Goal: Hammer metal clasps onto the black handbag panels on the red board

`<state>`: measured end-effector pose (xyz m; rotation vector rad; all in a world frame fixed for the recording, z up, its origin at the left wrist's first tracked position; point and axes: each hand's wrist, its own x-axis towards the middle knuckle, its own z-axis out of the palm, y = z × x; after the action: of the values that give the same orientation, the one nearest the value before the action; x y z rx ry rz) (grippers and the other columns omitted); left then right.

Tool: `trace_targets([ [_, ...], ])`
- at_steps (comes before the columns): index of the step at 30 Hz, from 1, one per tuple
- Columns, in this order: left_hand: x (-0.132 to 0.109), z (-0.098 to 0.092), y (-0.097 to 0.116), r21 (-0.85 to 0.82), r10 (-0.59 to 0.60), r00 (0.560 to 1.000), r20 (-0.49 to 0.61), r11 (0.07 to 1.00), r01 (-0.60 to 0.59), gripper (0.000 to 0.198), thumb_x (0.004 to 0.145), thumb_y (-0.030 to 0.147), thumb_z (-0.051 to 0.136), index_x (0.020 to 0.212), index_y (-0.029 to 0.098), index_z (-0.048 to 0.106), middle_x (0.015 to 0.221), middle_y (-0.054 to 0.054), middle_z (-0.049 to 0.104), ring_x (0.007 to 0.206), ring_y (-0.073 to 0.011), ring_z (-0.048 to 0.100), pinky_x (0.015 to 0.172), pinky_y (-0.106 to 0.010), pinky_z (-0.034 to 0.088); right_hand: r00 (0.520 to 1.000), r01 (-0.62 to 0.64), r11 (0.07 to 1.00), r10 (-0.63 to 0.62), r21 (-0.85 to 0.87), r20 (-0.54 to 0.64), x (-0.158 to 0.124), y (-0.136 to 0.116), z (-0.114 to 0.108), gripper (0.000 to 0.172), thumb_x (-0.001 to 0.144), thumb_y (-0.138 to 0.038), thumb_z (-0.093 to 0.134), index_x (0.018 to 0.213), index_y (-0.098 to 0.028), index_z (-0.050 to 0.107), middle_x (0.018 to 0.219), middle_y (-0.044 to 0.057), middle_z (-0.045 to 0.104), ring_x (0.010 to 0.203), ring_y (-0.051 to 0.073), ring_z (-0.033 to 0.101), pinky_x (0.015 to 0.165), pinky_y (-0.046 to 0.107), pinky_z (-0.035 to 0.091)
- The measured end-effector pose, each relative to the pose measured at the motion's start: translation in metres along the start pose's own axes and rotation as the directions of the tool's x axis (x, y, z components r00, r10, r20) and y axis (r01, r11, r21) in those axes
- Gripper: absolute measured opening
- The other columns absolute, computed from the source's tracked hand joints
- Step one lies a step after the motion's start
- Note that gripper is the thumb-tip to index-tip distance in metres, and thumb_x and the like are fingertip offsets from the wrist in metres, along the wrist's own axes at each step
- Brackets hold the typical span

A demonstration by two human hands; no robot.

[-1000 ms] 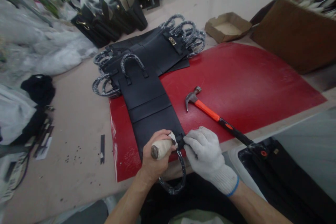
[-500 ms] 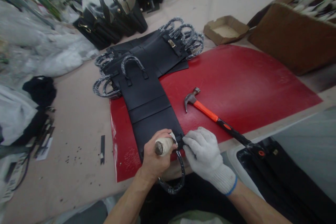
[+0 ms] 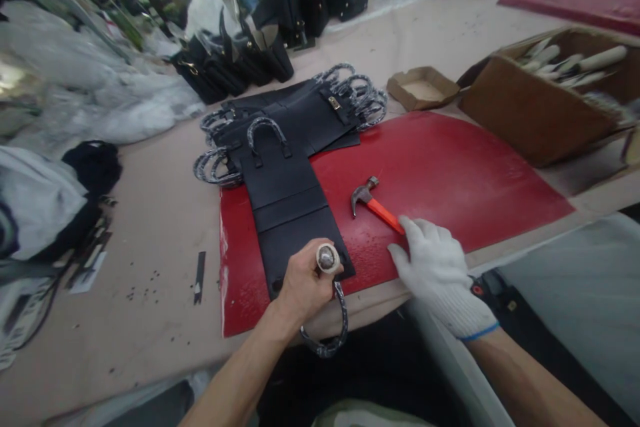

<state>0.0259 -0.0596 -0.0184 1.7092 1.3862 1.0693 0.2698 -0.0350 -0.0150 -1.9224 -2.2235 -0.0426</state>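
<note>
My bare left hand [image 3: 306, 280] is closed round a hand punch [image 3: 327, 258] with a pale, wrapped handle. It stands upright, worn round end toward me; its tip is hidden. Under that hand lies the near end of a black leather bag panel [image 3: 295, 213], its plastic-wrapped handle loop [image 3: 327, 350] hanging over the table edge. My right hand [image 3: 433, 267], in a white glove, is over the grip of a claw hammer [image 3: 383, 212]. Its thumb is spread from its stretched fingers. The hammer lies on the red mat [image 3: 450, 173], head pointing away from me.
More black panels with wrapped handles [image 3: 357, 90] are stacked behind. A small cardboard tray [image 3: 423, 88] and a brown box [image 3: 535, 110] of pale-handled tools stand at the right. Finished black bags [image 3: 230, 60] line the back. A dark strip [image 3: 199, 277] lies at left.
My right hand has left the panel's edge and moved right onto the hammer's grip. My left hand has brought the punch more upright. The view has shifted, and a person now shows at the back.
</note>
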Motion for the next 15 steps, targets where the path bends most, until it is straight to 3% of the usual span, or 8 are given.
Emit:
trace_targets([
  [3, 0.002, 0.0, 0.0, -0.005, 0.009, 1.0, 0.028, 1.0, -0.009, 0.016, 0.083, 0.006, 0.065, 0.092, 0.019, 0.067, 0.093, -0.001, 0.069, 0.084, -0.0162, 0.066, 0.078, -0.027, 0.051, 0.977, -0.025, 0.989, 0.056, -0.145, 0.208, 0.009, 0.006, -0.002, 0.042, 0.102, -0.029, 0.054, 0.14, -0.01, 0.057, 0.111, 0.019, 0.061, 0.093, 0.038, 0.059, 0.073, 0.047, 0.052],
  [6, 0.001, -0.001, -0.003, -0.037, 0.012, 1.0, 0.014, 0.999, -0.011, 0.016, 0.081, 0.008, 0.067, 0.092, 0.02, 0.067, 0.09, 0.0, 0.068, 0.082, -0.016, 0.065, 0.077, -0.027, 0.049, 0.934, -0.107, 0.992, 0.122, -0.062, 0.335, 0.016, 0.004, -0.003, 0.043, 0.101, -0.018, 0.045, 0.143, -0.009, 0.054, 0.113, 0.022, 0.059, 0.097, 0.04, 0.06, 0.076, 0.048, 0.052],
  [11, 0.002, 0.0, -0.002, -0.036, 0.0, 1.0, 0.028, 0.999, 0.001, 0.014, 0.08, 0.007, 0.067, 0.085, 0.019, 0.064, 0.084, 0.001, 0.066, 0.078, -0.0154, 0.06, 0.073, -0.026, 0.044, 0.916, -0.216, 0.969, 0.158, 0.121, 0.369, 0.025, 0.006, -0.013, 0.042, 0.095, -0.013, 0.045, 0.136, -0.007, 0.055, 0.101, 0.016, 0.064, 0.088, 0.03, 0.067, 0.078, 0.039, 0.053],
  [13, 0.002, 0.001, 0.001, -0.044, -0.021, 1.0, 0.021, 0.999, 0.022, 0.013, 0.079, 0.007, 0.067, 0.083, 0.019, 0.062, 0.082, 0.001, 0.064, 0.077, -0.0152, 0.059, 0.072, -0.026, 0.042, 0.918, -0.235, 0.95, 0.147, 0.207, 0.367, 0.024, 0.005, -0.028, 0.035, 0.098, -0.02, 0.04, 0.128, -0.01, 0.057, 0.084, 0.008, 0.062, 0.074, 0.024, 0.065, 0.067, 0.033, 0.053],
  [15, 0.002, 0.002, 0.003, -0.062, -0.047, 0.999, 0.007, 0.997, 0.047, 0.013, 0.079, 0.007, 0.066, 0.084, 0.019, 0.062, 0.082, 0.002, 0.064, 0.076, -0.0151, 0.058, 0.071, -0.026, 0.041, 0.923, -0.292, 0.834, 0.118, 0.468, 0.366, 0.017, 0.0, -0.05, 0.034, 0.103, -0.034, 0.035, 0.121, -0.015, 0.056, 0.071, -0.001, 0.052, 0.055, 0.019, 0.055, 0.051, 0.028, 0.046],
])
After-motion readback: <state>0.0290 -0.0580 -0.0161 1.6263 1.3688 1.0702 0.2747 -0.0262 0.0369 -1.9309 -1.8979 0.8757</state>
